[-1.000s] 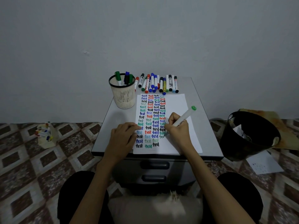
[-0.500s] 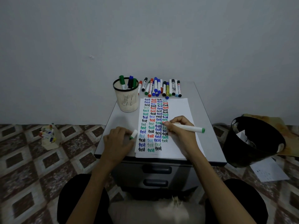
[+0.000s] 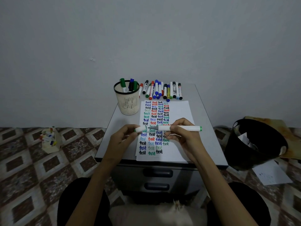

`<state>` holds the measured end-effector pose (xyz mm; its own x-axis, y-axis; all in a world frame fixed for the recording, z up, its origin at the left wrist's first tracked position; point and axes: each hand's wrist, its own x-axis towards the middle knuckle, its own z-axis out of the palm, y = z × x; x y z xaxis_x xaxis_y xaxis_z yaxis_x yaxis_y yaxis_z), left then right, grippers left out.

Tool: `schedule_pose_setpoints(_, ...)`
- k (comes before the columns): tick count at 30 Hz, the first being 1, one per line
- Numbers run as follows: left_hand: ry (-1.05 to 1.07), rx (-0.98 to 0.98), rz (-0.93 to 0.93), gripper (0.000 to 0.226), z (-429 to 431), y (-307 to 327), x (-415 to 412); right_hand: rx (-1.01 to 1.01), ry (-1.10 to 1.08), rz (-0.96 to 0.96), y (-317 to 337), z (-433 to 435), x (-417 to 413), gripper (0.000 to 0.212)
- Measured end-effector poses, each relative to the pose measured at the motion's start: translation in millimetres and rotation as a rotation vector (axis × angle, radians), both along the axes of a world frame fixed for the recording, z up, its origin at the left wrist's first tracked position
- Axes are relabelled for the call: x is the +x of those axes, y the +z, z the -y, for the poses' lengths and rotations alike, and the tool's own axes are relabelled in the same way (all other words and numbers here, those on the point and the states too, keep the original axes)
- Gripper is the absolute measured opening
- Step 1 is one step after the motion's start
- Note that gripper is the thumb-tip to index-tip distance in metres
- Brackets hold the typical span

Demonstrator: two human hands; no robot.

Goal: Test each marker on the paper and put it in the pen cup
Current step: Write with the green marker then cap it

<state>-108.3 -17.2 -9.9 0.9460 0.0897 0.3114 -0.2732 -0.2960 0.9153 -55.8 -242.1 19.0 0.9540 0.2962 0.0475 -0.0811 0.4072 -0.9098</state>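
1. The step in hand looks like recapping. The green marker (image 3: 182, 128) lies level in the air over the middle of the paper (image 3: 180, 110), with its dark tip pointing left at the cap (image 3: 140, 129) and a small gap between the two.
2. The right grip (image 3: 183, 136) is closed on the marker's barrel, pinching it a little behind the tip. The left grip (image 3: 123, 137) is closed on the cap, pinching it with the mouth turned toward the tip.
3. The paper lies on the right half of the tabletop (image 3: 121, 126) and reaches its near edge. Columns of the word "test" in several colours fill the paper's left part, so this marker's trial is probably already written.
4. The pen cup (image 3: 127, 103) stands at the far left corner of the tabletop, just beside the paper's far left corner, and a few markers stand in it.
5. A row of markers (image 3: 162, 91) lies along the far edge, to the right of the cup. Far more markers lie there than stand in the cup, so most of the task seems to be left.
6. The next move calls for bringing tip and cap together in one straight line and pressing until the cap seats. A skewed push could smear ink on the fingers.
7. After that the marker has to go to the far left corner and drop upright into the cup.
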Motion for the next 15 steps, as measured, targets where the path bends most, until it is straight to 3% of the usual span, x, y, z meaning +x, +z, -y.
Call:
schedule_pose_setpoints(8,-0.057,0.017,-0.028,0.034,10.9,3.8,1.5,-0.053,0.044,0.004,-0.3,0.6,-0.7,0.012)
schedule_pose_setpoints(13,-0.079,-0.042,-0.050,0.019,14.6,7.2,-0.6,-0.028,0.155,-0.093,0.6,4.9,-2.0,0.016)
schedule_pose_setpoints(15,-0.075,-0.049,-0.065,0.024,14.8,8.9,-1.8,0.026,0.182,-0.154,1.4,7.7,-2.3,0.017)
